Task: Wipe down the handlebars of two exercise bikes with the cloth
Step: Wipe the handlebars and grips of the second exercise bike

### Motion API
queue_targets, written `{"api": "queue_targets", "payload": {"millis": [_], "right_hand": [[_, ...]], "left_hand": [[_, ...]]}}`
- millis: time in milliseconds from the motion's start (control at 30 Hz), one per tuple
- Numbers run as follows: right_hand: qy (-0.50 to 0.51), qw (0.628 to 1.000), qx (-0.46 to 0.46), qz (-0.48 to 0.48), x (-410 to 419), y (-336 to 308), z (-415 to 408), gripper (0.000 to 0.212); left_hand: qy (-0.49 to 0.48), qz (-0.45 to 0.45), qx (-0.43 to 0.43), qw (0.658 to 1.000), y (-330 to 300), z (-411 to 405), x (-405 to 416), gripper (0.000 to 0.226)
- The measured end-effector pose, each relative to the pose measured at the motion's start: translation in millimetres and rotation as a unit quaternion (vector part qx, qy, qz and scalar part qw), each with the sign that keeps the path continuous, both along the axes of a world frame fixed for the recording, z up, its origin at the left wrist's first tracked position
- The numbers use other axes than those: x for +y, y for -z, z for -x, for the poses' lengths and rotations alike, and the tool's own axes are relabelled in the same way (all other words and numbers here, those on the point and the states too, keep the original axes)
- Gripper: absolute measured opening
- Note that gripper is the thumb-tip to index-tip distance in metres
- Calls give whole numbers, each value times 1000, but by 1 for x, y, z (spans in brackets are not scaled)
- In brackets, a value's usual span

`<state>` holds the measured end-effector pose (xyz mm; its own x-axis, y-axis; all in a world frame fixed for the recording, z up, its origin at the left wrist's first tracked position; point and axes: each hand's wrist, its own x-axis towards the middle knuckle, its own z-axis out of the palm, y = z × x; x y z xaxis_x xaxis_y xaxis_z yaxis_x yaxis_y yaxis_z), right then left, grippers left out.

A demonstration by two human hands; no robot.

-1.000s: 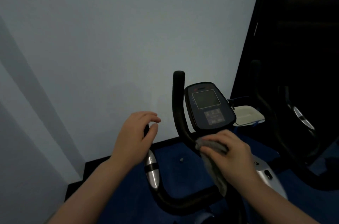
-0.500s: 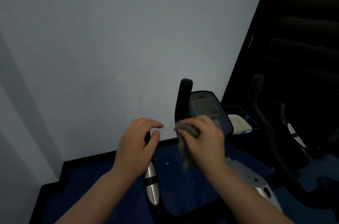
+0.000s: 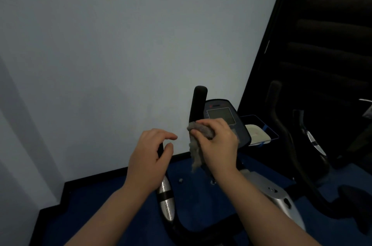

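**A:** So where was the cloth relative to the bar?

**B:** My right hand (image 3: 216, 145) had the cloth (image 3: 198, 141) bunched around the right handlebar post (image 3: 199, 102), fingers curled over it, a loose tail hanging below. The grip sat about halfway up the upright part.

**A:** Axis of that post?

**B:** Near vertical, leaning a touch away from me. The bare black top stuck out above my fingers. Below my hand the post was hidden by my wrist and the cloth tail. My read: any stroke had to run along that axis, up toward the cap or back down.

**A:** Left hand?

**B:** My left hand (image 3: 150, 157) was on the left handlebar post (image 3: 164, 195), holding no cloth. Fingers half curled with the thumb apart from the index, a loose hold at best. I couldn't tell how much of the palm was touching.

**A:** Which hand was nearer the unwiped top?

**B:** The right, clearly, since it was already on that post just beneath the cap. The console (image 3: 225, 119) was just beside my knuckles on the right, so there wasn't much sideways room.

**A:** Second bike?

**B:** The second bike (image 3: 291, 145) stood well apart to my right in the dark, and its handlebar was untouched by either hand. Judging by that, I was nowhere near done.
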<state>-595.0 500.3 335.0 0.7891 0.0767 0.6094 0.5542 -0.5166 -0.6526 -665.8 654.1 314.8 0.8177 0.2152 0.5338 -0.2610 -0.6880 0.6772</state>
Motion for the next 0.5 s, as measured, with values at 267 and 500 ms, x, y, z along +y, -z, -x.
{"api": "queue_targets", "payload": {"millis": [267, 500], "right_hand": [[-63, 981, 9, -181, -9, -53, -28, 17], [-115, 977, 131, -121, -18, -11, -27, 16]], "left_hand": [[-15, 23, -10, 1000, 3, 9, -6, 32], [-19, 38, -10, 999, 7, 20, -6, 44]]}}
